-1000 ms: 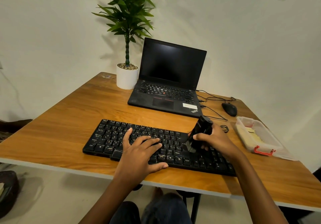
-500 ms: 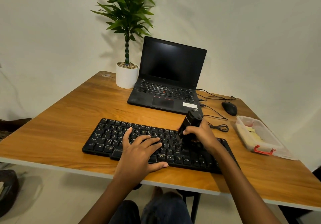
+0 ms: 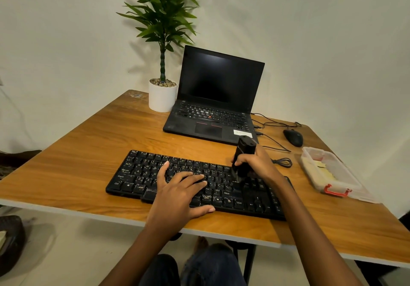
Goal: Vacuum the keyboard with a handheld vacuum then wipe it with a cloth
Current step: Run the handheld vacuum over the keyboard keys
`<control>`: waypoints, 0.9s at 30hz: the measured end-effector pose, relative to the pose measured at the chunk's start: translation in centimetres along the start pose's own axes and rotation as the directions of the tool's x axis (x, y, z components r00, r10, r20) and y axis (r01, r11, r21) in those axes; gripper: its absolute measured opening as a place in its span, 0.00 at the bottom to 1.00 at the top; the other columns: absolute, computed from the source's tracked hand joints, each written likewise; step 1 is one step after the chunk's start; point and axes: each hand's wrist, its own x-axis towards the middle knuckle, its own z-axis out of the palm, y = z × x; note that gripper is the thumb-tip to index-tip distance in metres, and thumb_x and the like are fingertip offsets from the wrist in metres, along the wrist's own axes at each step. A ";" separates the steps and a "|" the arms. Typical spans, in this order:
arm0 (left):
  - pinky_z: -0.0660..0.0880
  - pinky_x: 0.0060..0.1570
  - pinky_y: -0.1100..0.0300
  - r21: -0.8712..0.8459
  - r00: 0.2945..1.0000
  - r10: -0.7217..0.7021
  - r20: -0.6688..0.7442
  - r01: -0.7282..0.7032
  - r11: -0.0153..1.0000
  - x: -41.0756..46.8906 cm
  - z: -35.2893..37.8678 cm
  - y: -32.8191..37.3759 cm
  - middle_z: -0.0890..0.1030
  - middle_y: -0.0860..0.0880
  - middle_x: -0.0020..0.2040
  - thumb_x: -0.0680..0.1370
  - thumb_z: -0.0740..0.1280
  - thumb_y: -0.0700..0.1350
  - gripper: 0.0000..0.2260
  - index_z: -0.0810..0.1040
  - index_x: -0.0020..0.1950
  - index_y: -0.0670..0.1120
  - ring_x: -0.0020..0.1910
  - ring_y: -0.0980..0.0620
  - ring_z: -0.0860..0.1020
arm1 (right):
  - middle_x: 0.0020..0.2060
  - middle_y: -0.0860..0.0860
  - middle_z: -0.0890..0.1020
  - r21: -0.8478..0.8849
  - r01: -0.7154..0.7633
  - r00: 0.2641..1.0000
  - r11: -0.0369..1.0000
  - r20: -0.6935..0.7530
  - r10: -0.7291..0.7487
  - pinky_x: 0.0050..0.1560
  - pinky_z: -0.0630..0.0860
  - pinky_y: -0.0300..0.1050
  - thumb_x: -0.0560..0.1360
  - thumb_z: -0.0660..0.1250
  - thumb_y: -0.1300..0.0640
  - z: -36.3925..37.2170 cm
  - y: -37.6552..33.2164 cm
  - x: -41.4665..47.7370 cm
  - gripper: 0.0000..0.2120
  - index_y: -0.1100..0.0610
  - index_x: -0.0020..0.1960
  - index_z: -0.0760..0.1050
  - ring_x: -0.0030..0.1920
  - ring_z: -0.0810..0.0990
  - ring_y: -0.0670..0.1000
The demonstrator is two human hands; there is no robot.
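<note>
Head view — right hand (image 3: pixel 259 164) grips vacuum (image 3: pixel 244 150).

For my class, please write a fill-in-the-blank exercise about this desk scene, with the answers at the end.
The right hand grips a black handheld ____.
The left hand rests open on the ____.
The white plant pot stands just ____ of the laptop.
The clear plastic box has a ____ latch.
Missing words: vacuum; keyboard; left; red.
</note>
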 end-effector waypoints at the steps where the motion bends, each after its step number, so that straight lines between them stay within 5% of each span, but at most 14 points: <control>1: 0.50 0.68 0.40 0.000 1.000 0.001 0.002 -0.001 1.000 0.0 0.0 0.0 0.81 0.58 0.54 0.71 0.54 0.71 0.28 0.82 0.53 0.55 0.54 0.56 0.79 | 0.46 0.56 0.82 0.015 0.001 1.000 1.000 0.012 -0.002 0.49 0.77 0.49 0.61 0.71 0.59 0.2 0.2 0.0 0.23 0.62 0.54 0.72 0.49 0.81 0.55; 3: 0.50 0.68 0.40 0.001 1.000 -0.001 0.007 0.001 1.000 0.0 0.0 0.0 0.81 0.59 0.54 0.71 0.54 0.71 0.28 0.82 0.53 0.55 0.55 0.56 0.79 | 0.49 0.56 0.82 0.025 -0.007 0.998 1.000 0.056 0.006 0.49 0.77 0.48 0.60 0.72 0.52 0.4 0.5 -0.3 0.27 0.60 0.56 0.72 0.50 0.80 0.53; 5: 0.49 0.69 0.40 0.003 1.000 -0.003 0.014 0.003 1.000 0.0 0.0 0.0 0.81 0.59 0.54 0.71 0.54 0.71 0.28 0.82 0.53 0.55 0.55 0.56 0.79 | 0.47 0.54 0.80 0.006 0.008 0.999 1.000 0.053 -0.008 0.44 0.75 0.43 0.68 0.71 0.54 0.0 0.5 -0.6 0.17 0.58 0.52 0.71 0.47 0.79 0.51; 9: 0.48 0.69 0.41 -0.007 1.000 -0.008 0.023 0.008 1.000 0.0 0.0 -0.1 0.81 0.59 0.54 0.73 0.49 0.72 0.30 0.82 0.54 0.55 0.55 0.56 0.78 | 0.49 0.53 0.79 -0.066 0.025 1.000 0.998 -0.006 -0.025 0.52 0.75 0.47 0.70 0.70 0.56 -0.7 0.8 -0.2 0.15 0.57 0.55 0.72 0.50 0.78 0.51; 14: 0.48 0.69 0.41 0.000 1.000 -0.002 0.009 0.002 1.000 0.0 0.1 -0.1 0.81 0.59 0.54 0.71 0.53 0.71 0.28 0.82 0.53 0.55 0.55 0.56 0.78 | 0.50 0.47 0.78 -0.237 0.015 0.963 0.971 0.265 0.049 0.42 0.73 0.33 0.69 0.71 0.58 -3.4 -0.7 -0.3 0.20 0.55 0.60 0.71 0.49 0.77 0.43; 17: 0.50 0.68 0.40 -0.002 1.000 0.001 -0.011 -0.001 1.000 0.0 0.1 -0.1 0.81 0.59 0.54 0.70 0.54 0.71 0.28 0.82 0.53 0.55 0.55 0.56 0.79 | 0.49 0.53 0.80 -0.367 0.026 0.951 0.930 0.297 0.090 0.46 0.78 0.41 0.67 0.74 0.59 -4.9 -1.5 0.6 0.21 0.59 0.58 0.72 0.48 0.79 0.47; 21: 0.50 0.68 0.39 -0.003 1.000 0.000 0.001 0.000 1.000 -0.1 0.1 -0.1 0.81 0.59 0.55 0.71 0.55 0.71 0.28 0.82 0.54 0.55 0.56 0.56 0.78 | 0.43 0.49 0.80 -0.352 0.101 0.944 0.931 0.331 0.023 0.37 0.77 0.34 0.67 0.74 0.62 -3.5 -2.1 1.2 0.14 0.55 0.49 0.73 0.42 0.80 0.44; 27: 0.50 0.68 0.40 -0.002 1.000 -0.006 0.009 0.006 1.000 -0.1 0.1 -0.1 0.81 0.59 0.55 0.71 0.55 0.71 0.27 0.82 0.54 0.56 0.56 0.56 0.78 | 0.45 0.51 0.80 -0.417 0.082 0.916 0.905 0.389 0.096 0.38 0.78 0.37 0.67 0.73 0.63 -4.2 -3.2 1.6 0.14 0.56 0.49 0.73 0.43 0.80 0.47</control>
